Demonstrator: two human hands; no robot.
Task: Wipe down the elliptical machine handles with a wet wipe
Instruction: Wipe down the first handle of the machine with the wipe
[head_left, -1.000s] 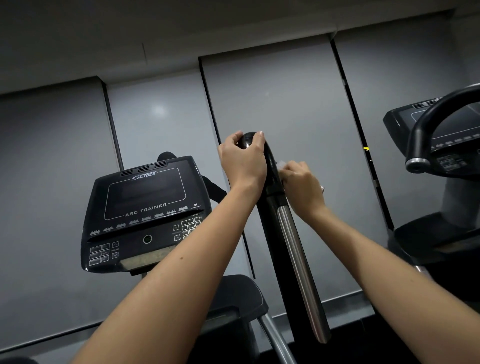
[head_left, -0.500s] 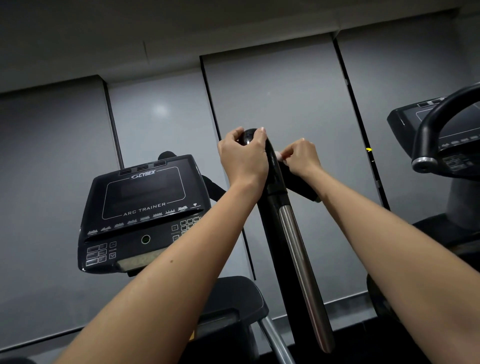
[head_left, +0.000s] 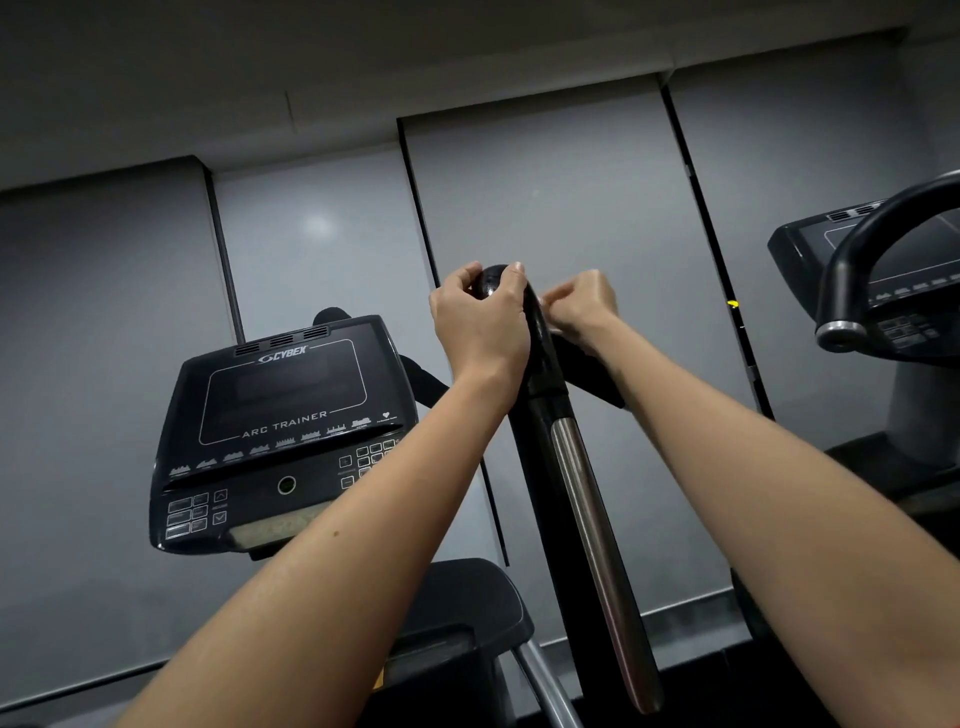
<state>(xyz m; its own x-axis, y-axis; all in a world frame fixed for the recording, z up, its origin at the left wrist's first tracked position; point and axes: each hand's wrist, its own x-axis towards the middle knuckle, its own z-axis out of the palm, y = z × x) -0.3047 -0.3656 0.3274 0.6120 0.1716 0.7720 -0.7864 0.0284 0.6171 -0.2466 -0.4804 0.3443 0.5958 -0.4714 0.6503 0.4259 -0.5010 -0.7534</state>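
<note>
Two grips are meeting at the top of the elliptical handle (head_left: 540, 358), which is standing just right of the console (head_left: 280, 415). The left grip (head_left: 480, 325) is clenching the handle's rounded end. The right grip (head_left: 582, 306) is pressing curled fingers against its right side; whether they are pinching anything cannot be told.

The right hand (head_left: 579, 306) has climbed the handle (head_left: 540, 343). A second ago it sat lower, beside the joint above the metal tube; now its curled fingers pinch the wipe (head_left: 549, 314) against the upper curve, nearly touching the fingertips of the left hand (head_left: 480, 327). The short black side grip (head_left: 587, 371), covered by that hand before, now shows bare beneath the right wrist.
</note>
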